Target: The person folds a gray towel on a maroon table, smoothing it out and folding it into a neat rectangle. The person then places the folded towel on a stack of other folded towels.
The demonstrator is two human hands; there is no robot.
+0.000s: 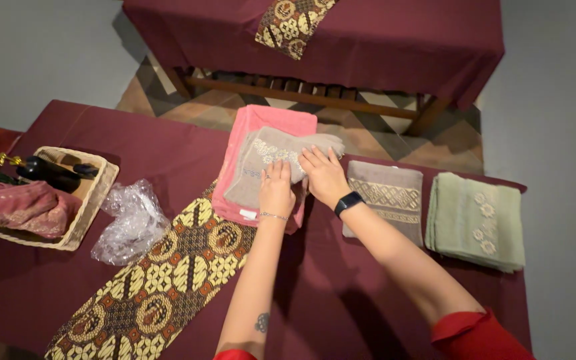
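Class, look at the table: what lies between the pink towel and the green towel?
In the head view, a folded taupe towel with a patterned band lies between the pink towel and the green towel.

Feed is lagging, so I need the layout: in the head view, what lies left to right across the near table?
Wicker basket → crumpled clear plastic → pink towel with a taupe towel under both hands → folded brown towel → folded green towel.

My left hand [277, 190] and right hand [324, 175] press flat on a taupe towel [271, 160] atop the pink towel [261, 123]; green towel [476, 220] lies at three o'clock.
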